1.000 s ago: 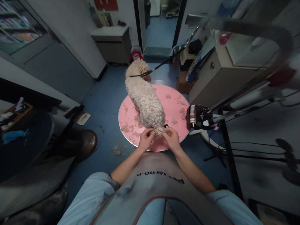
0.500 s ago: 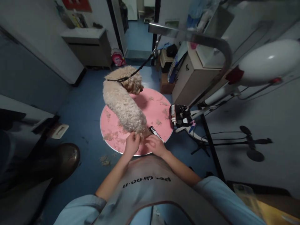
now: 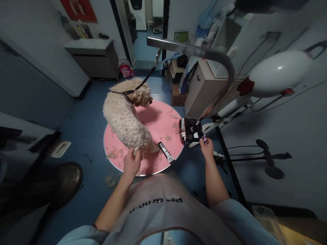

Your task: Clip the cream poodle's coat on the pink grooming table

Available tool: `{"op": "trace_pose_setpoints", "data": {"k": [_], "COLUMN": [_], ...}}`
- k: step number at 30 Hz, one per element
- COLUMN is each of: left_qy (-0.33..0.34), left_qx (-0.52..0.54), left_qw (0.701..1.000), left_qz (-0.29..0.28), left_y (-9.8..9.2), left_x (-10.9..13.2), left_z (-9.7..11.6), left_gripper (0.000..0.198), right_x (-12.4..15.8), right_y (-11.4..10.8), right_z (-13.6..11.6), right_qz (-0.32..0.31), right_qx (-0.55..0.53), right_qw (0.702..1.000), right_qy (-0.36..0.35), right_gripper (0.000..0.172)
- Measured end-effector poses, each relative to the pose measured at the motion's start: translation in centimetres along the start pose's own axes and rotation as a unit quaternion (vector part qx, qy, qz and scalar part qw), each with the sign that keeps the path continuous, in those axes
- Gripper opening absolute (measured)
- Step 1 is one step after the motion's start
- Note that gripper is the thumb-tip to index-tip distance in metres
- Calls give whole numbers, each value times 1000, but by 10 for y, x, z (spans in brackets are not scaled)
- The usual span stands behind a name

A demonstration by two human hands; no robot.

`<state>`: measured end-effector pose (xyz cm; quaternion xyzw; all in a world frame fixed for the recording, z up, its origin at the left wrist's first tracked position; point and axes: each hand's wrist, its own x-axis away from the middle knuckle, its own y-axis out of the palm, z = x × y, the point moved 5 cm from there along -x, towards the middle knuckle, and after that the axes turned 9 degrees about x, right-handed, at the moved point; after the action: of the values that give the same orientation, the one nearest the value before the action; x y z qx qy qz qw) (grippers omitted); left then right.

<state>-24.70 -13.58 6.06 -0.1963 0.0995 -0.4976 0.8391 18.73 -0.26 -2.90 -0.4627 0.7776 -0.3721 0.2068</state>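
Note:
A curly cream-coloured dog (image 3: 125,119) stands on the round pink grooming table (image 3: 166,117), its head turned to the right. My left hand (image 3: 132,163) is pinched on the dog's tail at its rear end. Out to the right, my right hand (image 3: 207,149) closes on the purple handles of what look like scissors (image 3: 205,139) at the edge of a black tool tray (image 3: 192,129); their blades are hidden. A black-and-white clipper (image 3: 166,152) lies on the table between my hands. Loose clumps of cut fur are scattered around the dog.
A metal arm (image 3: 189,49) curves over the table, and a black leash (image 3: 143,81) runs from it to the dog. A white bottle (image 3: 183,127) lies in the tray. A white dryer (image 3: 278,75) stands at right. A sink cabinet (image 3: 89,58) is at back left.
My right hand has left the dog's rear and moved right to the tray, closing on the purple handles. My left hand stays at the tail. The view has shifted slightly.

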Motion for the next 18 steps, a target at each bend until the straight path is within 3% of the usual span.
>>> {"op": "trace_pose_setpoints", "data": {"k": [3,5,8,12,14,16,17,18], "left_qy": [37,52,38,30,33,39,40,39], "left_qx": [1,1,29,70,88,91,88,85], "left_qw": [999,999,999,997,995,995,995,995], "left_qz": [5,13,13,24,22,19,19,19], "left_y": [-1,0,5,12,15,16,16,16], "left_x": [0,-1,-1,5,8,7,7,8], "left_z": [1,-2,-8,-8,-6,-5,-6,-7], "left_gripper": [27,28,25,21,21,20,21,21], "right_x": [-20,-44,-85,-115,-129,-150,-157,-160], "right_y": [-23,-34,-37,-33,-43,-56,-53,-41], "right_z": [-7,-22,-60,-99,-103,-103,-106,-110], "right_qz": [83,106,55,-85,-69,19,10,-65], "right_qx": [-63,-55,35,170,203,229,235,227], "right_qw": [995,992,990,961,958,961,956,946], "right_qy": [-2,-34,-124,-203,-190,-158,-175,-220], "right_gripper": [60,57,51,37,23,26,28,28]}}
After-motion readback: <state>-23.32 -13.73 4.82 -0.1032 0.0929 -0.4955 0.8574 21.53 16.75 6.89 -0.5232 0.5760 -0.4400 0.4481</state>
